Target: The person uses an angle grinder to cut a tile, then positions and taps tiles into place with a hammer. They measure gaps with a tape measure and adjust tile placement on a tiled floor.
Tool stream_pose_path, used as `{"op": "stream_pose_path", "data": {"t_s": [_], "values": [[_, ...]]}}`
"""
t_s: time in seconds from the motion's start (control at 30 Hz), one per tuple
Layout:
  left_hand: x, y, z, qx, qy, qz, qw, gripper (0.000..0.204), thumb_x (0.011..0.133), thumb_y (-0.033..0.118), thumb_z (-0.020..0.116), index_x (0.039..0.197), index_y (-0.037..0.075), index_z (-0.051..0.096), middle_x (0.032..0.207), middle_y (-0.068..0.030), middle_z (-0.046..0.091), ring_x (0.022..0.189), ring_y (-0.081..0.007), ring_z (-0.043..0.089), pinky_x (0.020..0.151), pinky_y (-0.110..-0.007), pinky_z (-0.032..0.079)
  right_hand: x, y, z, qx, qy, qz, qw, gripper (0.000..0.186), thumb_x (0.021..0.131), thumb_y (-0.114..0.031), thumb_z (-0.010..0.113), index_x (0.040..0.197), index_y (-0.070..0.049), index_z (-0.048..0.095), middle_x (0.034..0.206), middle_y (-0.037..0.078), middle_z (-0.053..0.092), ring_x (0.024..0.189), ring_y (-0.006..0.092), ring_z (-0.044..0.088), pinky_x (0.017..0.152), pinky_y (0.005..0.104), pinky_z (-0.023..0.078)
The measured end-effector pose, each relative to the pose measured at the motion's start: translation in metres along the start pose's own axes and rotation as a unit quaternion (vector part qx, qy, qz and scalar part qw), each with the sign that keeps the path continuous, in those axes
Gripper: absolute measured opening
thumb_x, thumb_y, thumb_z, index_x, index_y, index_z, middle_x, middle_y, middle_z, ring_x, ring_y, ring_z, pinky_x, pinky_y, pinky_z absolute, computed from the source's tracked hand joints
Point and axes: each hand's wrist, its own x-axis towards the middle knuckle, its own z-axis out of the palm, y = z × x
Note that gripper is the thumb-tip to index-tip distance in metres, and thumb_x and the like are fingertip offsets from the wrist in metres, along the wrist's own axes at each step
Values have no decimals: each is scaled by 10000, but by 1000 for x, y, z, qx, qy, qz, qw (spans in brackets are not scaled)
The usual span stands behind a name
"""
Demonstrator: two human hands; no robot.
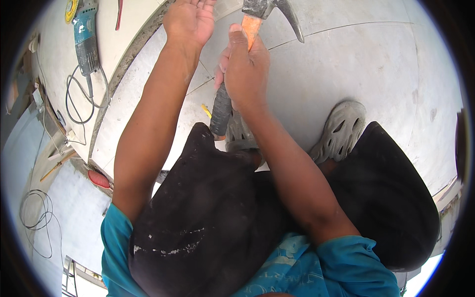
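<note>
a person looks down past bent knees in black trousers [198, 208] at both hands. the right hand [247, 72] is closed around the handle of a claw hammer [251, 30], thumb laid along the orange part of the shaft; the dark wrapped lower grip shows below the fist. the hammer slants between the forearms, head uppermost at the top edge of the view, claw curving right. the left hand [190, 22] is open with fingers loosely bent, apart from the hammer, its fingertips partly cut off by the view.

the handle's butt sits close by the left knee and left shoe [240, 132]; whether they touch, i cannot tell. pale floor tiles [341, 59] spread widely to the right, crossed by thin joints. left of the left forearm, a rough dark edge [129, 59] curves down, with a teal angle grinder [85, 39] beyond it.

pale lettering, broken by folds, marks the teal shirt [292, 267].
</note>
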Motion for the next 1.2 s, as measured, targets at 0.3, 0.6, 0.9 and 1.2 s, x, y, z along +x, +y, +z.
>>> {"op": "stream_pose_path", "data": {"t_s": [0.3,0.6,0.9,1.2], "values": [[-18,16,-4,159,-54,-9,986,245,1007,162,485,1195,6,483,982,-107,606,886,-190,604,817,-326,520,3,-3,-4,-10,5,0,1000,341,1014,-353,466,830,-67,437,558,20,413,405,146,440,372,304,385],[-34,38,-58,160,35,-40,986,212,976,146,492,1124,3,545,792,-22,543,632,-114,440,592,-285,402,7,-7,-12,27,32,19,999,315,1011,-350,463,875,-69,426,565,38,413,403,176,449,397,335,405],[15,9,-24,-102,21,-2,995,161,1017,234,487,1053,84,535,930,-74,611,561,-128,452,508,-274,375,10,0,-23,38,45,47,997,297,1010,-344,490,899,-80,410,592,37,398,411,171,431,398,335,403],[-34,14,-53,254,88,-22,963,294,869,233,726,1037,13,626,734,-12,547,629,-125,473,608,-304,430,30,-33,-50,-119,145,16,982,300,971,-297,517,852,-22,509,566,28,439,401,150,435,404,311,363]]}}
